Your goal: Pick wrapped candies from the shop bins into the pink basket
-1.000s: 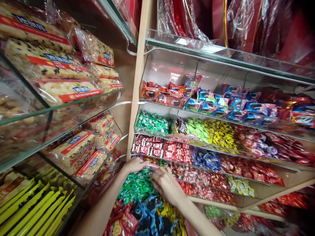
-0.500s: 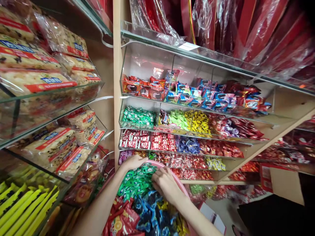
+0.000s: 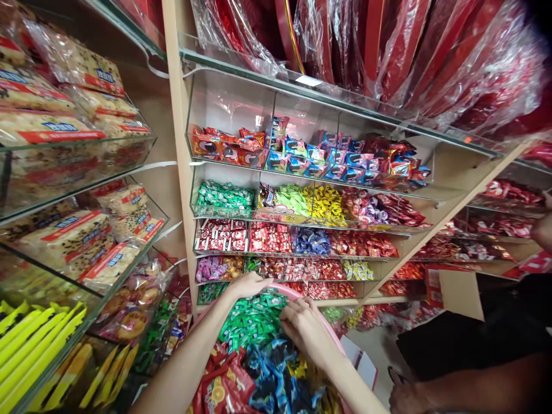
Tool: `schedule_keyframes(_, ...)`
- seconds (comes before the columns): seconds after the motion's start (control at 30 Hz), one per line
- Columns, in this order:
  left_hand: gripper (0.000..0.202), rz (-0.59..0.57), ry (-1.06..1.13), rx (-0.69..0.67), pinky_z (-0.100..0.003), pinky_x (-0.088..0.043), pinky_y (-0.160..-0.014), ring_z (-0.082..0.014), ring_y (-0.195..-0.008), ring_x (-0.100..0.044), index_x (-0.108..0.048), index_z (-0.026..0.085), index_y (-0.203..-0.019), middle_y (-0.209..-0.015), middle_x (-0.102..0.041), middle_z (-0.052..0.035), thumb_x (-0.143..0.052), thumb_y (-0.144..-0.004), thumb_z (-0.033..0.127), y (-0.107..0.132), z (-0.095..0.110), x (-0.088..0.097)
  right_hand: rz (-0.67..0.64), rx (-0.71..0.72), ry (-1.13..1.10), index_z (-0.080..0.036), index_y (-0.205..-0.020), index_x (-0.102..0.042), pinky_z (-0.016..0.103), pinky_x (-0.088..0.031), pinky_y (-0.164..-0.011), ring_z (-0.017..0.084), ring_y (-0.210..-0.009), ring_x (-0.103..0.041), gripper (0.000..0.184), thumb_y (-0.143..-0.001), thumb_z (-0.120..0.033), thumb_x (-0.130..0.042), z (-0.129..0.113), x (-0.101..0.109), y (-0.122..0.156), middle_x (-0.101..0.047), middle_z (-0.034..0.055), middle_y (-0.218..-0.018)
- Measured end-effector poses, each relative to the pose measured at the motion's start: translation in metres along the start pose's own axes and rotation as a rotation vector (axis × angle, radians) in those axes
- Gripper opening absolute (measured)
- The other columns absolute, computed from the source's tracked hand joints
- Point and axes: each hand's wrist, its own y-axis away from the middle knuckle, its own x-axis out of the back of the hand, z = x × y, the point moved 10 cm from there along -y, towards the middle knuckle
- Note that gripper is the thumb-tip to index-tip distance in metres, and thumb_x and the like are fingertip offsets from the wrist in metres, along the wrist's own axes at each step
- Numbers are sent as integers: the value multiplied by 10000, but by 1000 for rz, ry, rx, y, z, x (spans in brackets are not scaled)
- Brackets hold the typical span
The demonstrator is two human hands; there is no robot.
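Shelves (image 3: 463, 167): glass-fronted tiers in pale wood.
Basin (image 3: 287, 291): pink, smooth, round, no long axis; between the forearms, before the shelves.
Left hand (image 3: 246, 287): clasps the far rim.
Right hand (image 3: 308, 328): fingers curled by the right rim; grip hidden, cannot tell.
Green packets (image 3: 250, 319): small, glossy, crinkled, between both hands.

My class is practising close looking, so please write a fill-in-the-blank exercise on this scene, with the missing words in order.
The left hand and the right hand are at the rim of a tub coloured ____.
In the tub, the packets showing an orange slice are coloured ____.
At the tub's far end, the small sweets are coloured ____.
On the shelf, yellow sweets lie to the picture's ____ of light green sweets.

Missing words: pink; red; green; right.
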Motion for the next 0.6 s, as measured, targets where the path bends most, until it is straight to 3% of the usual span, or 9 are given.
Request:
schedule_keyframes(0.27, 638, -10, 17, 28, -220, -253, -476, -123, -489, -433, -542, 181, -505, -467, -456, 23, -291, -695, 736, 8, -2, -12, -15, 20, 88, -203, -726, -505, 365, -280, -840, 181, -820, -486, 116, -830, -170, -466, 4, 5, 12, -583, 9, -760)
schedule_keyframes(0.6, 619, 32, 55, 51, -218, -260, -488, -118, -492, -424, -569, 173, -524, -452, -442, 27, -323, -694, 714, 15, -12, -7, -108, 77, 154, -199, -721, -505, 346, -291, -812, 181, -825, -507, 102, -813, -164, -477, -7, -20, 0, -588, 6, -759)
